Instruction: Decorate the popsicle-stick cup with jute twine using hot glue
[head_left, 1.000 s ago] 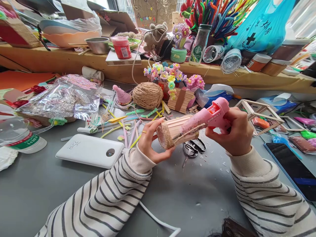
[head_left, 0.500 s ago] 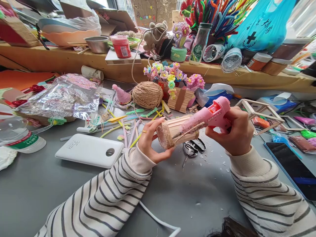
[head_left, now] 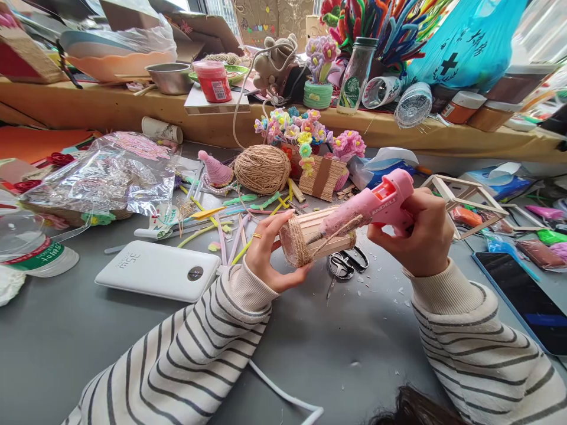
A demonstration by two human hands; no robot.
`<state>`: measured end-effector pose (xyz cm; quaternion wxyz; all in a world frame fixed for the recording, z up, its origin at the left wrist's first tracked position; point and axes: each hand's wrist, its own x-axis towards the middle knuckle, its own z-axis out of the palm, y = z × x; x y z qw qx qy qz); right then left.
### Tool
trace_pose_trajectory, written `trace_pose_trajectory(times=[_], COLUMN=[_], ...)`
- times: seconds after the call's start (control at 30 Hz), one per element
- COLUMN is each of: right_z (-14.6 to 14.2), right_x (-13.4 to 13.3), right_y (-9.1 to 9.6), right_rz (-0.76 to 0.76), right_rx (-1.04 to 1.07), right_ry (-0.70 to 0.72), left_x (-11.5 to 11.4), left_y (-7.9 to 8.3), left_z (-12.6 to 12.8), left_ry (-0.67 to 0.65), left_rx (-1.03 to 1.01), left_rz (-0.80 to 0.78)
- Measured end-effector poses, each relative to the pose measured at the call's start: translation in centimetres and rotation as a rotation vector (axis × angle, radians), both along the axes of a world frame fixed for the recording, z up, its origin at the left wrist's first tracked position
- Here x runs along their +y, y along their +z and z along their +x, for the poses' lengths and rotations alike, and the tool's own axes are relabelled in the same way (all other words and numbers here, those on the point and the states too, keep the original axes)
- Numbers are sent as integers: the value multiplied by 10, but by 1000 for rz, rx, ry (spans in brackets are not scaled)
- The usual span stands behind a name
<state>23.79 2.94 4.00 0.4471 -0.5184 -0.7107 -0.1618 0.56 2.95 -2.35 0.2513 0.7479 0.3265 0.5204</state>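
Head view: your right hand [head_left: 416,236] grips the pink glue gun [head_left: 370,206], nozzle by the twine band [head_left: 300,241] of the stick-covered cylinder [head_left: 315,223], which your left hand [head_left: 271,255] holds at that end above the counter [head_left: 345,360]; scissors [head_left: 342,265] lie nearby, a twine ball [head_left: 262,169] beyond.

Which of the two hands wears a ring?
The left hand, holding the twine-wrapped cylinder: a gold-coloured ring shows on it. The right hand, holding the pink glue gun, shows none.
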Motion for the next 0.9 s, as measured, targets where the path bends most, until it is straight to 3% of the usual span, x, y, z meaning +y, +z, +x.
trace_pose_trajectory(times=[0.47,0.9], right_z=[-3,1], right_x=[-2,2], right_y=[4,-5], right_rz=[-16,81], right_rx=[-8,-12], right_ry=[-74,-15], left_x=[0,0], left_y=[1,3], left_z=[1,1], left_ry=[-4,-29], left_rx=[-3,6], left_rz=[-6,-13])
